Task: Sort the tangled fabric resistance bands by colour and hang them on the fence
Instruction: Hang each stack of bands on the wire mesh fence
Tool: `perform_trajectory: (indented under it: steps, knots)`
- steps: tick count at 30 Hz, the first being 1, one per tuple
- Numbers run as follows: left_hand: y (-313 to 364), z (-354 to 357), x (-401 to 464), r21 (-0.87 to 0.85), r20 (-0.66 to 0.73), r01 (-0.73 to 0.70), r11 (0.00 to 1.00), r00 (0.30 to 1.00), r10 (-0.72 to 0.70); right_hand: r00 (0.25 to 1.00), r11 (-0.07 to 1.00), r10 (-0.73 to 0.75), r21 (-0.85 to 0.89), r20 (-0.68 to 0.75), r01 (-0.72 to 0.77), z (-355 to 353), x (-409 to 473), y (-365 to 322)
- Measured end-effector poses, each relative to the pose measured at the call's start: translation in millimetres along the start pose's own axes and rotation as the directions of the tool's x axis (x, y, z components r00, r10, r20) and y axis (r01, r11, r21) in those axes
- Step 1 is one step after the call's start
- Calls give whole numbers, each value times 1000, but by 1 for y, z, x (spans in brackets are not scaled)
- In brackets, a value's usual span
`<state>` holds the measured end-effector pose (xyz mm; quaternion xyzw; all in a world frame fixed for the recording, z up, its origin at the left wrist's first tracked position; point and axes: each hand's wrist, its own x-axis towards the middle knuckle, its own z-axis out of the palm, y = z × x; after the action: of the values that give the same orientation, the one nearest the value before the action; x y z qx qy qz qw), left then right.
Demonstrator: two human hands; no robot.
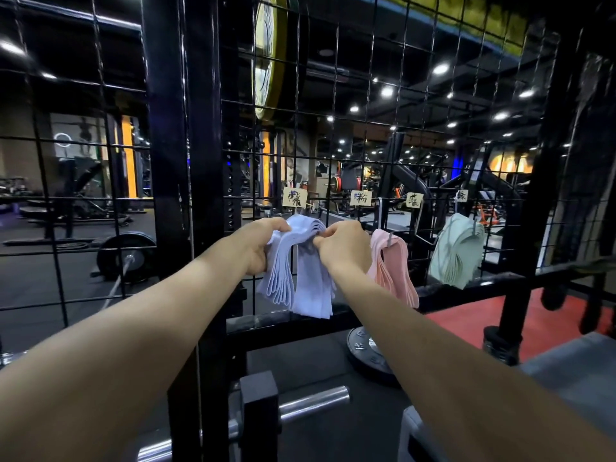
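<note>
Four paper tags [412,200] on fence [333,135] — third reads 蓝.

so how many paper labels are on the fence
4, in a row on the fence: one above the lilac bands, one above the pink bands, one over a bare spot, one above the green bands. More may be out of frame.

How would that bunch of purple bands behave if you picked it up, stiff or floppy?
Probably floppy: the purple bands droop in soft loops below the left hand and right hand. Likely light, since the fingers alone hold the whole bunch. Single loops might slip loose, as the layers fan apart at the bottom.
</note>
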<state>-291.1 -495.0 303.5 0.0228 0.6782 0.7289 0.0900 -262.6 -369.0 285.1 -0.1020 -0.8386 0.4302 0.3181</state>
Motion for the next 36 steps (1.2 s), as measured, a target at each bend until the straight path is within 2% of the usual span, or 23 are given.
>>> perform_trajectory:
  steps: [6,12,15,17,20,25,36]
  knots:
    - [-4,6,2,15,-63,-104,994,993,105,1000,999,11,39,28,-12,-1,-2,-4]
    - [-8,5,2,31,-78,-127,991,989,129,999,999,7,39,46,-9,-3,-1,-5]
    - [-7,6,4,45,-91,-236,971,967,239,999,999,14,43,35,-16,-4,-1,-4]
    - [-7,7,4,71,-44,-332,941,941,336,999,998,21,50,28,-22,-4,0,-4]
    - [-5,5,2,214,68,-409,887,912,404,999,999,16,40,33,-18,-5,0,-4]
    - [-2,2,-3,410,42,-352,841,929,368,999,1000,-21,-10,42,21,-4,0,-5]
    - [1,6,-4,468,9,-335,818,927,375,996,996,-88,-10,30,89,-4,1,-2]
